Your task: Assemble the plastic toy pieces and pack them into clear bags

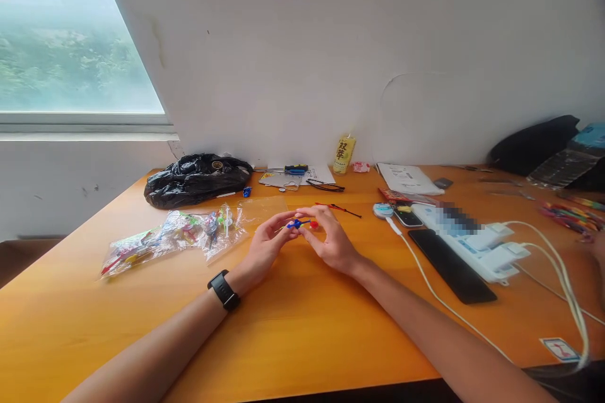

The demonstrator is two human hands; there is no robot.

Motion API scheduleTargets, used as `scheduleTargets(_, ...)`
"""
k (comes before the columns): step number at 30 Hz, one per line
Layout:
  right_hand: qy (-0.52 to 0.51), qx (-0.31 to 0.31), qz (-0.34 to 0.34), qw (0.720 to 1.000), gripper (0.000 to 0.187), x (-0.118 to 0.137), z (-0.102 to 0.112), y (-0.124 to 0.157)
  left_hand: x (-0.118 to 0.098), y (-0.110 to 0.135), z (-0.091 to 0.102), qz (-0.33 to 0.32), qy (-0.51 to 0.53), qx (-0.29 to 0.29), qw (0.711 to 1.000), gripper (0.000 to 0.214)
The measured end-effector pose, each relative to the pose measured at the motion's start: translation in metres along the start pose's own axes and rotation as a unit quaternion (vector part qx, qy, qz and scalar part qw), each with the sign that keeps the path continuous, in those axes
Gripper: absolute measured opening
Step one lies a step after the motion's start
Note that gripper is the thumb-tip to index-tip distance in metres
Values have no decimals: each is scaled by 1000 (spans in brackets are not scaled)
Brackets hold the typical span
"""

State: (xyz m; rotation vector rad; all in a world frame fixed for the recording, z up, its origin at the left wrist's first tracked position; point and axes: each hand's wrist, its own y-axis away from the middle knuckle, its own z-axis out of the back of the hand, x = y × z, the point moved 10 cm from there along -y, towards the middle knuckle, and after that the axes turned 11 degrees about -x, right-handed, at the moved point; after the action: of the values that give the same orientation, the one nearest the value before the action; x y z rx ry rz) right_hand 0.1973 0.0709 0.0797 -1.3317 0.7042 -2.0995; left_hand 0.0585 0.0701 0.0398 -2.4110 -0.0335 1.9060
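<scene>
Above the middle of the wooden table (pixel 293 327), my left hand (pixel 267 240) pinches the blue end of a small blue-and-red plastic piece (pixel 297 224). My right hand (pixel 334 240) is closed about the same piece, thumb and fingers near its blue middle and red end (pixel 314 225). Its exact kind is too small to make out. A black watch (pixel 224 289) sits on my left wrist. To the left lies a clear plastic bag (pixel 161 236) of colourful plastic parts. Just beyond my right hand is a thin red-and-black stick-like item (pixel 343 209).
A black plastic bag (pixel 196 179), a screwdriver (pixel 296 169), glasses (pixel 325 185) and a yellow drink bottle (pixel 344 154) stand or lie along the wall. On the right are a white power strip (pixel 466 242) with cables, a black phone-like slab (pixel 449 264) and colourful packets (pixel 571 217).
</scene>
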Motion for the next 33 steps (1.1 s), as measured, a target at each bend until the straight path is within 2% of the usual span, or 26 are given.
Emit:
scheduleTargets(2,-22,-14,-43,999,38,-12,5,-3,-1,-3,9,-9,-25,-32,999,46)
scheduleTargets(4,-88,-9,-113,990,44,-31,6,-4,-1,-5,14,-21,-43,-53,997,44)
scheduleTargets(7,-208,20,-213,954,54,-54,-2,-1,-2,-7,16,-50,-51,-57,996,42)
scheduleTargets(10,-247,37,-265,931,50,-64,-7,2,-2,-7,16,-70,-51,-62,994,39)
scheduleTargets(12,-242,75,-286,924,49,-63,-13,6,-1,-7,17,-78,-50,-70,993,38)
scheduleTargets(15,-232,113,-289,922,76,-57,-15,7,-2,-7,19,-88,-48,-77,992,36)
scheduleTargets(17,-246,89,-283,923,84,-56,-9,2,-3,-8,19,-91,-54,-76,991,35)
scheduleTargets(20,-253,7,-278,927,87,-66,11,-8,-3,-8,18,-88,-62,-72,992,35)
scheduleTargets(23,-219,-95,-294,926,82,-93,37,-13,-2,-7,18,-79,-69,-73,992,37)
scheduleTargets(27,-132,-223,-312,914,60,-138,80,-11,-3,-5,16,-71,-66,-71,993,40)
scheduleTargets(30,20,-235,-253,938,40,-153,102,-13,-3,-4,15,-55,-61,-68,994,44)
scheduleTargets(33,181,-170,-164,955,26,-153,98,-18,1,-4,14,-32,-53,-61,996,46)
